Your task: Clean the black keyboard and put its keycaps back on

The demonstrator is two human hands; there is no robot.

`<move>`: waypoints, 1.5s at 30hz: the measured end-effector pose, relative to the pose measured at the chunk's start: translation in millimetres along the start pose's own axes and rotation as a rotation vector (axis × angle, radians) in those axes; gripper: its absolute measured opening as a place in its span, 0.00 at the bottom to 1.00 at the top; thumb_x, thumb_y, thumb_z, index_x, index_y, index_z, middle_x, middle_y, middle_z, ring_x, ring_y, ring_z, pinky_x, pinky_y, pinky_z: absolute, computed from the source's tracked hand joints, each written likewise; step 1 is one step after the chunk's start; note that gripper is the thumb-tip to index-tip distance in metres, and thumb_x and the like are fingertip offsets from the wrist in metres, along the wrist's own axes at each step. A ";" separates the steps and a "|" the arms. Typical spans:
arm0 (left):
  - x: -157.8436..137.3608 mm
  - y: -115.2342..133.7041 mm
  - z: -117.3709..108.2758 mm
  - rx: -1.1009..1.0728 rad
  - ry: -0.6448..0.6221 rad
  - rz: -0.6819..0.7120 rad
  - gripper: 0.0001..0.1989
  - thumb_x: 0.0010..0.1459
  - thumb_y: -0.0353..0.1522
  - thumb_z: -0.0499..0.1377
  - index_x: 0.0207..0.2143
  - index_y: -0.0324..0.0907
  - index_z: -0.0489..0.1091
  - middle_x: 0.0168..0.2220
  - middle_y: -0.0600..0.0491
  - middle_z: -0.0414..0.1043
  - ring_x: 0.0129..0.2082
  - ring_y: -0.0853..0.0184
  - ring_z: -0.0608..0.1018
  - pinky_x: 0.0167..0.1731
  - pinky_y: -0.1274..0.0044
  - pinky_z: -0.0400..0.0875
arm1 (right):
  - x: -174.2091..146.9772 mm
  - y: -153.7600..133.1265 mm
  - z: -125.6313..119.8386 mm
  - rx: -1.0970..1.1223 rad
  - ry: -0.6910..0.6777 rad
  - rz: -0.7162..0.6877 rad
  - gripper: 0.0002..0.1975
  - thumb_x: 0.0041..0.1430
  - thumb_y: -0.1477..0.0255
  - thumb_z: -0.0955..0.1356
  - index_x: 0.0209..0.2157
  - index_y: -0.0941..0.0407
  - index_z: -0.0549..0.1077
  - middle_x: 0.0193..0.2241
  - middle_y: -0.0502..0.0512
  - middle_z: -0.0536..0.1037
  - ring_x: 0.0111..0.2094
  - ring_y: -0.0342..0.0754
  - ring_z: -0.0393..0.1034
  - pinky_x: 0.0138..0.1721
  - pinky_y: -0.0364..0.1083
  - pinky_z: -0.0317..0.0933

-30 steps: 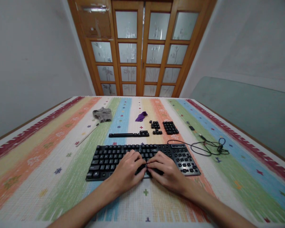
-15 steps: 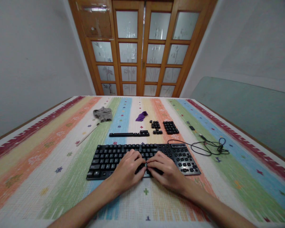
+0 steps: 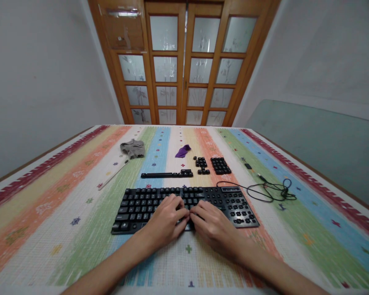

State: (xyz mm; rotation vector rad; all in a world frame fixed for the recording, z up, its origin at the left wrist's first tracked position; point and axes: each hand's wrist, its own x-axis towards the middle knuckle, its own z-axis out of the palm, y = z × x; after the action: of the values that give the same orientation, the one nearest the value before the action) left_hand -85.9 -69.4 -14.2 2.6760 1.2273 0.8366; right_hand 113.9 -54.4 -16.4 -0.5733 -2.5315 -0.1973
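A black keyboard lies in front of me, with keycaps on its left and middle and bare key sockets on the right. Over its lower middle, my left hand has its fingers curled and drawn together. My right hand meets it fingertip to fingertip, also closed, above the keys. Whatever sits between the fingertips is hidden; it may be something small. Just beyond the keyboard lies a row of loose keycaps with a long space bar. Two more groups of loose keycaps are laid out to its right.
A grey cloth and a thin brush lie at the far left. Further back is a purple cloth. The keyboard's coiled cable spreads out on the right, near a small black piece. A striped tablecloth covers the table.
My right hand's fingers have curled in slightly and its wrist has shifted a little. My left hand stays at the same spot. The laid-out keycaps have not moved.
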 end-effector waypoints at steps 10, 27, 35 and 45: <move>-3.4 0.7 1.5 -0.013 0.028 0.018 0.04 0.63 0.27 0.58 0.35 0.41 0.72 0.38 0.49 0.70 0.40 0.61 0.71 0.45 0.66 0.69 | 17.4 20.8 -7.7 0.204 -0.077 0.037 0.07 0.58 0.80 0.66 0.28 0.57 0.73 0.29 0.56 0.75 0.34 0.50 0.63 0.37 0.49 0.61; -6.5 -17.7 6.4 0.300 -0.121 -0.230 0.34 0.69 0.51 0.45 0.69 0.40 0.52 0.69 0.43 0.51 0.69 0.49 0.53 0.64 0.53 0.50 | 95.4 141.0 25.2 0.137 -0.293 0.482 0.10 0.59 0.74 0.67 0.32 0.59 0.82 0.32 0.59 0.83 0.38 0.53 0.73 0.43 0.47 0.61; -5.5 -17.8 5.8 0.284 -0.107 -0.224 0.36 0.68 0.53 0.47 0.69 0.41 0.52 0.69 0.42 0.51 0.69 0.49 0.53 0.64 0.53 0.49 | 104.8 149.9 35.2 0.158 -0.322 0.525 0.09 0.54 0.78 0.68 0.30 0.58 0.82 0.33 0.58 0.83 0.39 0.53 0.74 0.42 0.46 0.62; -3.8 -16.1 8.0 0.272 -0.099 -0.257 0.40 0.64 0.57 0.49 0.68 0.43 0.54 0.69 0.43 0.53 0.69 0.48 0.53 0.63 0.51 0.48 | 111.5 155.0 39.3 0.257 -0.288 0.581 0.06 0.54 0.81 0.68 0.34 0.59 0.77 0.31 0.57 0.80 0.32 0.47 0.72 0.34 0.43 0.62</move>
State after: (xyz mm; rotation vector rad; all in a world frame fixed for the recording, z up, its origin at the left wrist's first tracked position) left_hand -94.7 -60.1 -27.4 2.6318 1.7211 0.5290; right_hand 77.6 134.8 13.1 -1.2619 -2.4706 0.4415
